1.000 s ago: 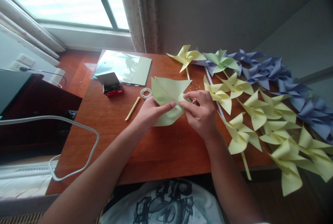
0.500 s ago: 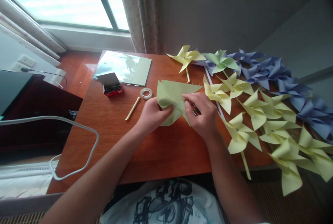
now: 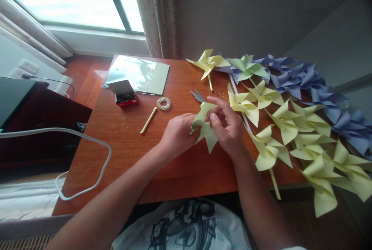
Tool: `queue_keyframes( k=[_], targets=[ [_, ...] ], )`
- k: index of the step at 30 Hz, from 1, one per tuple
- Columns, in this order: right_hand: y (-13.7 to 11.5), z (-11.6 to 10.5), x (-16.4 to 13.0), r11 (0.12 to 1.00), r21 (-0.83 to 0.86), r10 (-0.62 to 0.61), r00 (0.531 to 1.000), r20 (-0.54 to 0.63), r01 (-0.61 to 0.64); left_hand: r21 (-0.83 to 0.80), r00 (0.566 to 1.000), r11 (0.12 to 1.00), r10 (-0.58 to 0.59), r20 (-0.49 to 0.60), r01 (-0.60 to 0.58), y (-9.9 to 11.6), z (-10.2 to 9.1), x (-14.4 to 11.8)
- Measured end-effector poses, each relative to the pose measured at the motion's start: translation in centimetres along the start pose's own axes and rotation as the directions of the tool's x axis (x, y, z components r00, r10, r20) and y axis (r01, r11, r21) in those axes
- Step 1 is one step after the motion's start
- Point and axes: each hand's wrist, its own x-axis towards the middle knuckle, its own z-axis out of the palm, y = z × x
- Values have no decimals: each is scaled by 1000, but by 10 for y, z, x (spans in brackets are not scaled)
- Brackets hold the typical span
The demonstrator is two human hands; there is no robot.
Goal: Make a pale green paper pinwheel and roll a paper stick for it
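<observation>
Yellow paper (image 3: 205,126), flat and spread a second ago, now sits bunched and folded between your hands above the wooden surface (image 3: 174,164), its points curling inward. Your left hand (image 3: 177,135) pinches one edge, fingers closed on it; your right hand (image 3: 228,126) grips the other side, thumb pressed to the fold. Scissors (image 3: 198,96), hidden before, now lie uncovered just behind. No writing is legible on the small box (image 3: 124,93).

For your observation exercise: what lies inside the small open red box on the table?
Inside the red box sits a dark mass of small items, too small to identify. Its raised lid hides the far part.
</observation>
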Motion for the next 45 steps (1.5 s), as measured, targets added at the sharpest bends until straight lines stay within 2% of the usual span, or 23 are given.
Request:
queue_keyframes(
  k=[13, 17, 19, 22, 25, 29, 38, 45],
  targets=[
    [-2, 1, 0, 997, 56, 49, 998, -28, -48, 23, 1000, 1000, -17, 5, 17, 0, 1, 0],
    [-3, 2, 1, 985, 159, 89, 991, -99, -72, -52, 1000, 999, -14, -25, 13, -2, 0, 1],
    [-3, 2, 2, 976, 195, 126, 985, -120, -101, -133, 997, 990, -55, -48, 49, -4, -1, 1],
    [-2, 1, 3, 975, 181, 148, 983, -113, -126, -298, 981, 942, -181, -68, 154, -8, -1, 2],
    [0, 0, 4, 988, 110, 121, 989, -83, -111, -452, 957, 864, -283, -69, 223, -11, -2, 3],
    [2, 0, 5, 993, 15, 118, 992, -52, -117, -562, 930, 780, -364, -49, 276, -10, -3, 5],
    [9, 1, 5, 991, 0, 133, 991, -26, -133, -680, 915, 668, -404, 12, 304, -5, -5, 4],
    [9, 1, 4, 995, -79, 51, 998, -44, -54, -725, 898, 610, -439, 30, 322, -1, -7, 5]
  ],
)
